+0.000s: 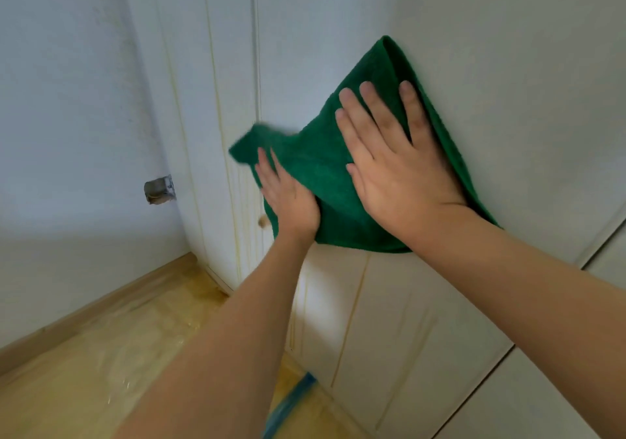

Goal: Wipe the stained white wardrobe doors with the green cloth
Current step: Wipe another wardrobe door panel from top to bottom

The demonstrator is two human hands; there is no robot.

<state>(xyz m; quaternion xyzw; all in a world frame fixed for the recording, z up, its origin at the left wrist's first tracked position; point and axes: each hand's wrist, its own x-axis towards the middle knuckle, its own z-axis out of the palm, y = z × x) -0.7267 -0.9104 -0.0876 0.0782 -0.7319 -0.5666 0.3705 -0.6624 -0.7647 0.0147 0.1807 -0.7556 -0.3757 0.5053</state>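
Observation:
A green cloth (325, 171) lies spread flat against the white wardrobe door (508, 82). My right hand (396, 164) presses on its upper right part with straight, spread fingers. My left hand (288, 198) presses flat on the cloth's lower left part, fingers pointing up. The cloth's left corner is blurred. Yellowish drip streaks (352, 313) run down the door panel below the cloth and down the narrower door (216, 99) to the left.
A small round knob (262, 222) sits on the left door beside my left hand. A metal fitting (159, 189) sticks out of the white wall at left. Below lies a wooden floor (101, 354) under clear plastic sheeting, with a blue object (288, 401) near the wardrobe's base.

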